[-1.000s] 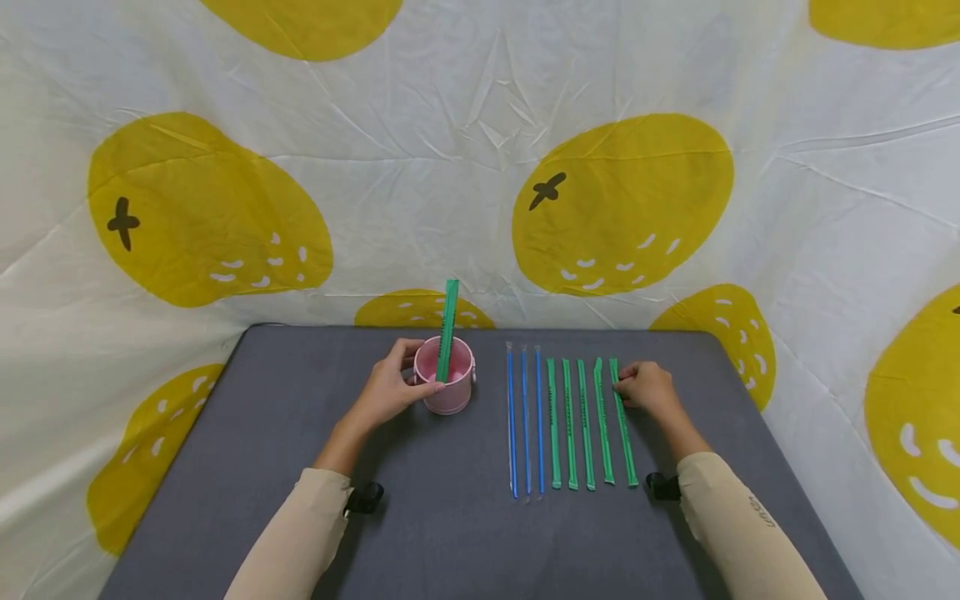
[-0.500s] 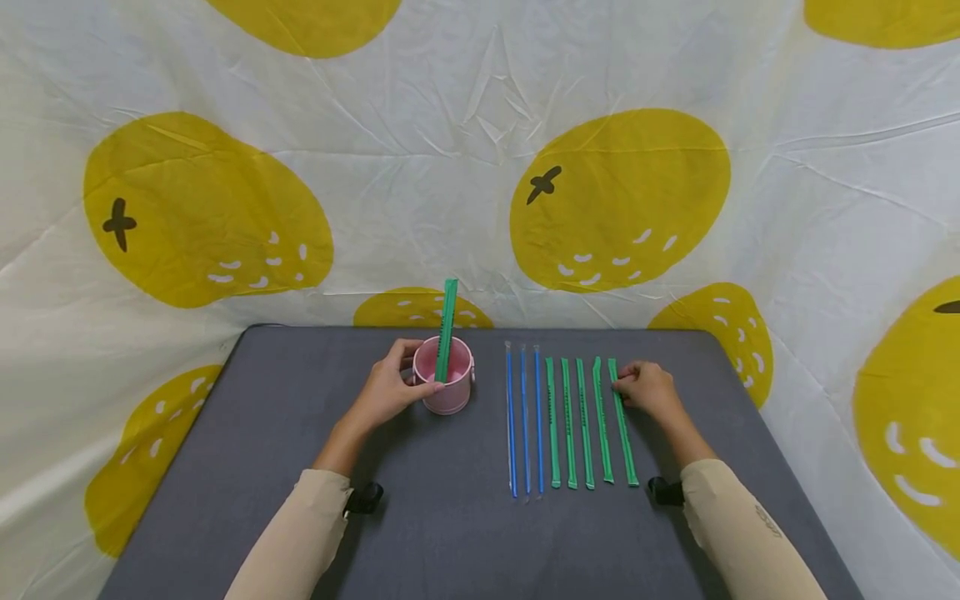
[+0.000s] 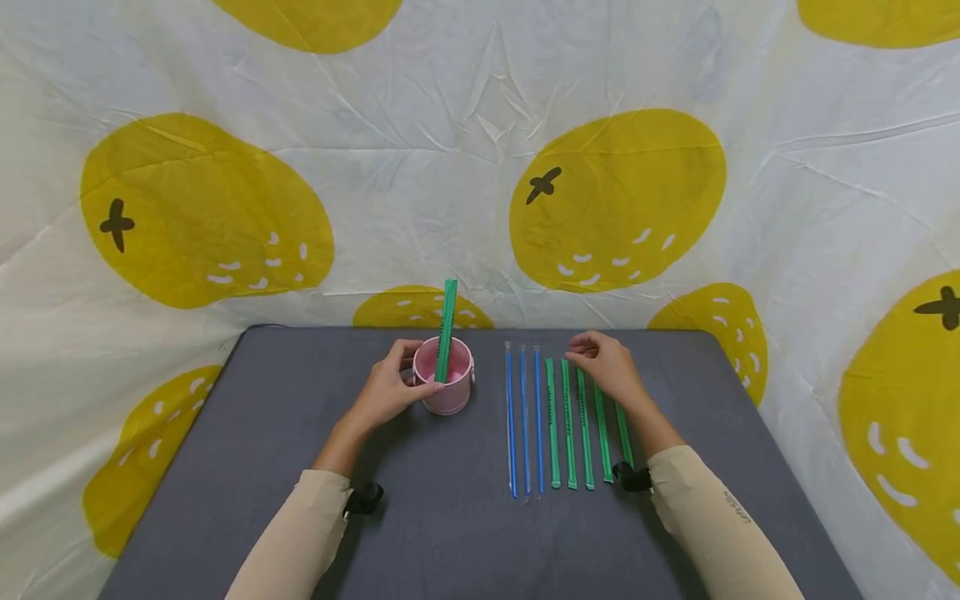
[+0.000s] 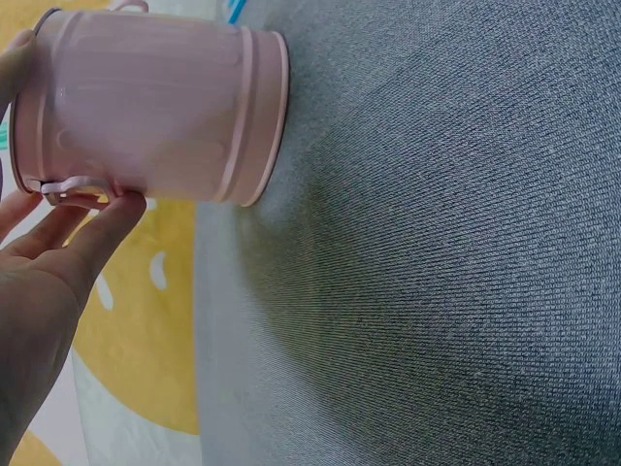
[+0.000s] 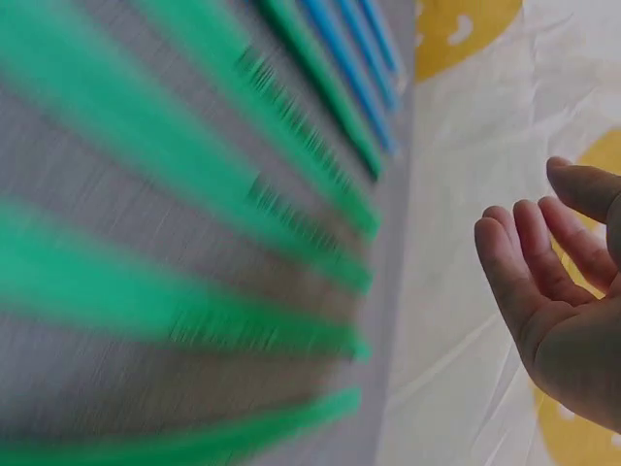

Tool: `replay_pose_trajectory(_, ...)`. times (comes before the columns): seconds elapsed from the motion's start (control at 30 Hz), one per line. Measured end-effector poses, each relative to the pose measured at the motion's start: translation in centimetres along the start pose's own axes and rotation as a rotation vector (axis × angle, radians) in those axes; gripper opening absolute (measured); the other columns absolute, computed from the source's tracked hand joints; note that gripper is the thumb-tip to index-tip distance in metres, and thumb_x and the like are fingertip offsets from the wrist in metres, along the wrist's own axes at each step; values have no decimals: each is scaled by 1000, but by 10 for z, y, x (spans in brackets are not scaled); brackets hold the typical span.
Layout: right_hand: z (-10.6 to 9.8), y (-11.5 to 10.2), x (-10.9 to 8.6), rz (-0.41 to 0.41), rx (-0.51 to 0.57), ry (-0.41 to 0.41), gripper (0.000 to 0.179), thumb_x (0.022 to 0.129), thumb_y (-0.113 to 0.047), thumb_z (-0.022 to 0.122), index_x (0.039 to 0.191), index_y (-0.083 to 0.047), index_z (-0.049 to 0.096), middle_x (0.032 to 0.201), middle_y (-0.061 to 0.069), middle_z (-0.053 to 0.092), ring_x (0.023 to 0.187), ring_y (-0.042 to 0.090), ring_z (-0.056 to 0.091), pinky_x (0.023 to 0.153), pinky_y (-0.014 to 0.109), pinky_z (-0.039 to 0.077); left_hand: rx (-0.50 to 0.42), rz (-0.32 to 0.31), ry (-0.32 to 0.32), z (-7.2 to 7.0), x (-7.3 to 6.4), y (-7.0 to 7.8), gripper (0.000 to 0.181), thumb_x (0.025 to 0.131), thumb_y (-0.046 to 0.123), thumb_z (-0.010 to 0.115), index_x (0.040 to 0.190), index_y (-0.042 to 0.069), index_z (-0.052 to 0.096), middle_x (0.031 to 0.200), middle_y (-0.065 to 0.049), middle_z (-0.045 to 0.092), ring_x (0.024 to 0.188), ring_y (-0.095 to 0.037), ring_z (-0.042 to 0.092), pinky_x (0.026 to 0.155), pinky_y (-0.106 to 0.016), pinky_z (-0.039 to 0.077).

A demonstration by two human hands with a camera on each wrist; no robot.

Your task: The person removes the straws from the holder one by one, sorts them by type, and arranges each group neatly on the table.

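My left hand (image 3: 384,392) grips a small pink metal bucket (image 3: 448,400), its thumb at the near rim and its fingers along the left side. In the left wrist view, the fingers lie by a handle lug on the bucket (image 4: 155,107). A green wrapped straw (image 3: 447,321) leans upright inside, rising well above the rim. My right hand (image 3: 609,367) hovers over the far ends of several green wrapped straws (image 3: 569,425) laid in a row. Its fingers are loosely bent and hold nothing, as the right wrist view of the hand (image 5: 572,340) confirms.
Three blue straws (image 3: 526,425) in clear wrappers lie left of the green row, between it and the bucket. The dark grey table (image 3: 450,542) ends at a white cloth (image 3: 420,200) printed with yellow fruit. Black wrist cameras sit at both cuffs.
My right hand has let go of the rightmost green straw and moved left and slightly away from me, above the row. My left hand and the bucket have stayed in place.
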State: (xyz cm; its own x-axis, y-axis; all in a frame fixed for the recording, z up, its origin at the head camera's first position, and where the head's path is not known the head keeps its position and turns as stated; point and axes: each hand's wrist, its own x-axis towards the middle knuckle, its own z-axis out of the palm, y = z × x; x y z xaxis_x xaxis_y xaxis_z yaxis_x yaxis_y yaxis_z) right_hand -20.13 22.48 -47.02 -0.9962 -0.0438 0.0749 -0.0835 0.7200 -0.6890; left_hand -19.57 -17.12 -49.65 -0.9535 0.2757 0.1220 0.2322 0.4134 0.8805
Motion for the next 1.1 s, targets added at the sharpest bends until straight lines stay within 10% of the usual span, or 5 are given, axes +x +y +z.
replay_pose_trajectory(0.47,59,-78,44,-129,472,33,33,94,-5,75,125,3,67,114,25,73,94,26,75,75,20,60,-2,-7,-1,0,-2,-1,79,81,36,90,143,13,47,139,-15,62,129,-39,61,101,-53,55)
replay_pose_trajectory(0.77,80,-111,62,-156,451,-122,41,98,-9,72,135,5,62,120,23,72,104,37,73,87,42,62,9,0,-2,2,-1,1,79,81,37,90,142,12,47,140,-14,62,128,-37,63,100,-53,56)
replay_pose_trajectory(1.1,96,-135,75,-161,438,-108,41,94,-11,77,130,3,65,116,22,73,99,35,75,81,36,63,-3,11,4,0,-1,1,79,81,34,90,142,10,47,139,-16,62,127,-40,62,100,-54,56)
